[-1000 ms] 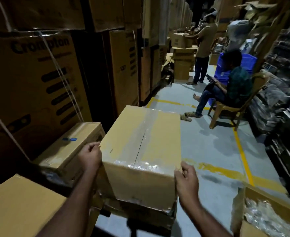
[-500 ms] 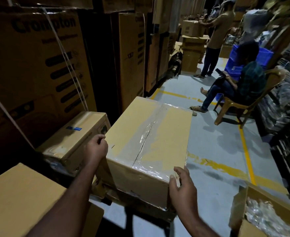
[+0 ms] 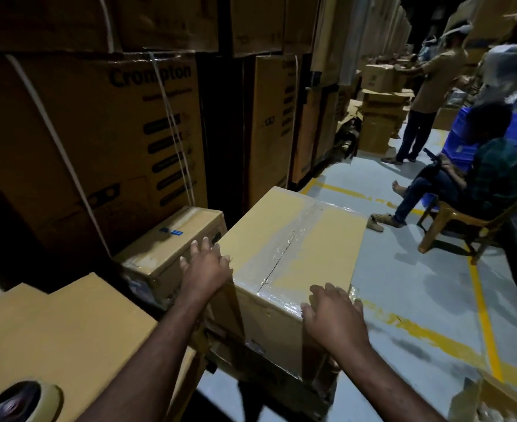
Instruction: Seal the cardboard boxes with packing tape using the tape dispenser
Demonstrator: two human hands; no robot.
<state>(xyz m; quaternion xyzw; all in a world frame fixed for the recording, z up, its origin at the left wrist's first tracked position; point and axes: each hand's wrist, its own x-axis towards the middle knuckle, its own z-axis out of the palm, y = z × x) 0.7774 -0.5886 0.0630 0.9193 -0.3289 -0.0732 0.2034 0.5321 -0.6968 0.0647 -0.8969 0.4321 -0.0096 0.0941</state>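
A brown cardboard box [image 3: 309, 236] stands in front of me on a low support, with clear packing tape running along its top seam and down the near face. My left hand [image 3: 205, 269] lies with spread, straight fingers on the box's near left top corner. On the near right top edge my right hand [image 3: 333, 318] rests with relaxed fingers. A roll of packing tape [image 3: 22, 400] lies on another brown box [image 3: 68, 324] at the lower left. Neither hand touches the roll.
A smaller box [image 3: 171, 242] sits just left of the taped one, against tall stacked cartons [image 3: 98, 132]. A person sits on a plastic chair [image 3: 452, 220] to the right; another person [image 3: 427, 95] stands further back. An open carton [image 3: 501, 400] is at the bottom right.
Both hands went from gripping the box's near sides to lying with spread fingers on its top edges. My view dropped and turned left, bringing the tape roll into sight.
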